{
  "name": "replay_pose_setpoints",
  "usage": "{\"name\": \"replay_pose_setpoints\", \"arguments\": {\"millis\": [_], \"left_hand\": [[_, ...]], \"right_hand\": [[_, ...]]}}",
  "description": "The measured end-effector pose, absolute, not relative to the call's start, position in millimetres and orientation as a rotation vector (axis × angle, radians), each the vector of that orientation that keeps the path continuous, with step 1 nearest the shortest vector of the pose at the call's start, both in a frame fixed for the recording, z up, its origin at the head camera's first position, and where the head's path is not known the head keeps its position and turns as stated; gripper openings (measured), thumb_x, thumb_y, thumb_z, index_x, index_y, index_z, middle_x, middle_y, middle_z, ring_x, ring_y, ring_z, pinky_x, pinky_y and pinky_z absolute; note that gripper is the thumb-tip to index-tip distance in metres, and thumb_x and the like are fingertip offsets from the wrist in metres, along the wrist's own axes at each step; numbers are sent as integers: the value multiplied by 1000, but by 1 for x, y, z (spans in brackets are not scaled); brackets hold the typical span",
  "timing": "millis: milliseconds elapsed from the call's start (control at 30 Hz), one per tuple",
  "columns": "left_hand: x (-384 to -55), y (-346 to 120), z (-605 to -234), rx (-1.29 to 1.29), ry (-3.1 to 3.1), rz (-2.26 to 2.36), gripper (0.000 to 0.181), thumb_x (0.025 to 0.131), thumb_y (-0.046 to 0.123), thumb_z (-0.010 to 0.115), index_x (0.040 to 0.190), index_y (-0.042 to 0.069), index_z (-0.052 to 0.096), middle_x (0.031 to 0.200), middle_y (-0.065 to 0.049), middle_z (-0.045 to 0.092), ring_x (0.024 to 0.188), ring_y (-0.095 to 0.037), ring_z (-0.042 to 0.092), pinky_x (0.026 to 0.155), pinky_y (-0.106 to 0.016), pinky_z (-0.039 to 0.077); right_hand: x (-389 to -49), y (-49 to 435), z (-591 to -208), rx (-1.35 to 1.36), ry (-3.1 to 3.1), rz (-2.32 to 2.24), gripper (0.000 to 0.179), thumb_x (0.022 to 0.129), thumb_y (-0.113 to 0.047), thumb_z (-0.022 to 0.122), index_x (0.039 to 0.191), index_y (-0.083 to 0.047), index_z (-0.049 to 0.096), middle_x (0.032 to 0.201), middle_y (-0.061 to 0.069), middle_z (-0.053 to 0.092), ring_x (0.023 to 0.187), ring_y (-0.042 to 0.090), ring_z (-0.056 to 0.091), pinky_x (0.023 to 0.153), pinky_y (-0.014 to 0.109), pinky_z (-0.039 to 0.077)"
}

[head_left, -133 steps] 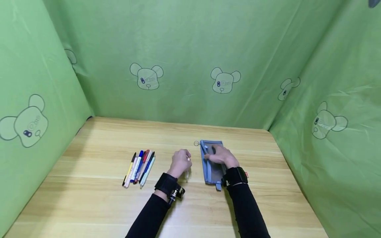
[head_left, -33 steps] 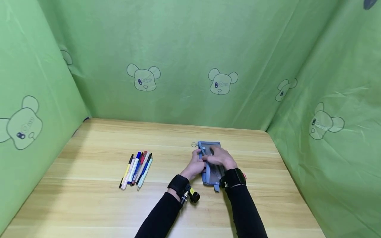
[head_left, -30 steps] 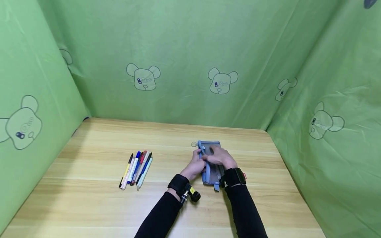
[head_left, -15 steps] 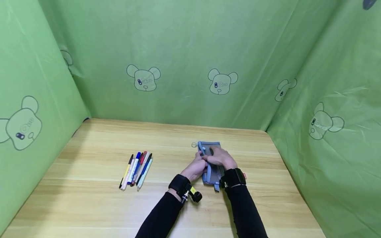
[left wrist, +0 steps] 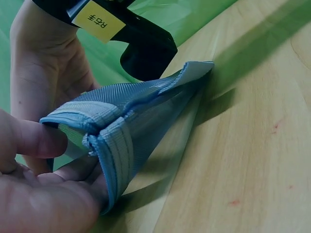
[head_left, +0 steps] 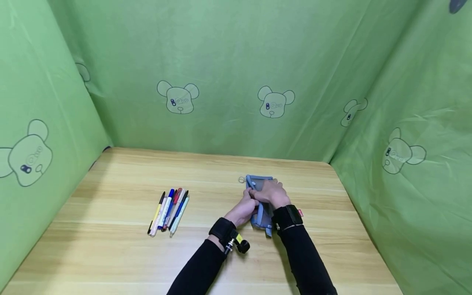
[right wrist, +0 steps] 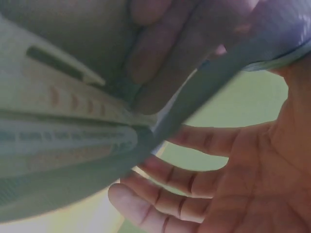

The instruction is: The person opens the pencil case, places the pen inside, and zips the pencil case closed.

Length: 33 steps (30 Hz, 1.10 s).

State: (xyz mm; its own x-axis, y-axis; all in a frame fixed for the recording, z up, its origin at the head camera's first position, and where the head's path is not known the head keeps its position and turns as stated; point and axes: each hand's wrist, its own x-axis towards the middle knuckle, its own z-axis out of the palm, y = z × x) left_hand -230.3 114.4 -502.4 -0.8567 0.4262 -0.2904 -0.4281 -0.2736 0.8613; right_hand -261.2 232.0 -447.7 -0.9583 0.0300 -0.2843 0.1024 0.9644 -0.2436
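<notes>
A blue mesh pencil case (head_left: 263, 217) lies on the table with its zip side gaping. Through the mesh, pens (right wrist: 73, 141) show inside it in the right wrist view. My right hand (head_left: 271, 191) is on top of the case, gripping its upper panel with bent fingers. At the case's left edge, my left hand (head_left: 243, 208) reaches to the zip opening (left wrist: 92, 138); in the left wrist view its thumb is near the upper edge and its other fingers extend into the gap. No pen shows in the left hand, and its fingertips are partly hidden.
Several pens and markers (head_left: 169, 212) lie side by side on the wooden table (head_left: 110, 254), left of the hands. A metal key ring (head_left: 241, 179) hangs off the case's far left corner. Green cloth (head_left: 228, 131) walls the table at the back and sides.
The left hand, which held a pale pen left of the case, has moved right to its opening; that pen is out of sight. Just now the right hand has shifted and bent further, lifting the panel.
</notes>
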Motion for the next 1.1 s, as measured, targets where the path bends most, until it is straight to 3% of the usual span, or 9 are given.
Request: {"name": "replay_pose_setpoints", "arguments": {"millis": [133, 367, 633, 800, 933, 1100], "left_hand": [[-232, 116, -502, -21, 1445, 2151, 86, 89, -12, 36, 160, 8, -9, 168, -25, 2, 150, -42, 25, 124, -58, 25], [-231, 114, -500, 2, 1495, 2112, 85, 91, -10, 37, 160, 7, -10, 167, -28, -7, 152, -43, 20, 123, -59, 26], [-228, 117, -504, 8, 1535, 2107, 86, 86, -11, 35, 160, 6, -7, 165, -29, 6, 144, -44, 33, 118, -55, 36], [-225, 119, -500, 49, 1594, 2109, 83, 87, -11, 34, 159, 2, -5, 165, -30, 5, 149, -42, 23, 125, -53, 25], [-222, 122, -498, 77, 1697, 2064, 78, 91, -6, 35, 159, -1, -4, 166, -30, -2, 155, -42, 8, 128, -53, 12], [-222, 122, -497, 88, 1740, 2045, 79, 92, -3, 37, 159, -1, -4, 167, -29, -4, 156, -42, 5, 129, -55, 11]], "right_hand": [[-261, 235, -449, 127, 2795, -448, 90, 86, -63, 60, 144, 5, 44, 136, 33, 46, 124, 48, 44, 96, 56, 49], [-261, 237, -450, 211, 2708, -544, 98, 84, -60, 62, 154, 2, 30, 141, 35, 39, 129, 51, 40, 98, 61, 46], [-259, 235, -453, 236, 2710, -510, 101, 83, -60, 61, 154, 4, 28, 137, 36, 41, 122, 47, 41, 95, 58, 49], [-259, 237, -452, 216, 2702, -502, 96, 85, -56, 58, 155, 2, 28, 142, 37, 38, 127, 49, 39, 100, 61, 47], [-258, 241, -450, 200, 2686, -529, 91, 86, -53, 56, 156, -1, 29, 148, 38, 34, 135, 53, 36, 104, 65, 43], [-258, 242, -448, 187, 2690, -525, 90, 88, -53, 55, 156, -1, 29, 147, 37, 35, 135, 53, 37, 104, 65, 42]]}}
